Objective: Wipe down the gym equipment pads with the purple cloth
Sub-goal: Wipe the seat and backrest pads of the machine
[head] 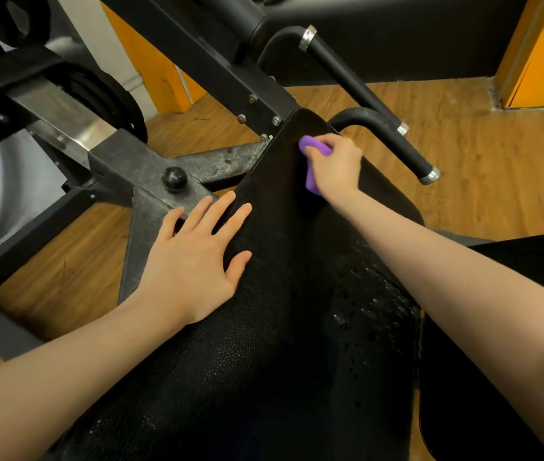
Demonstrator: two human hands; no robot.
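A long black textured pad (274, 327) runs from the bottom of the view up to its far end near the machine's frame. Droplets of liquid glisten on its right side. My right hand (334, 164) grips a bunched purple cloth (312, 181) and holds it against the pad near the far end; most of the cloth is hidden under my fingers. My left hand (194, 261) lies flat with spread fingers on the pad's left edge, partly over the metal frame.
A grey steel frame (137, 168) with a black knob (173, 178) sits left of the pad. Two black handlebars (393, 141) with chrome ends stick out to the right. Weight plates (104, 94) hang at upper left. Another black pad (503, 327) lies at right, on a wooden floor.
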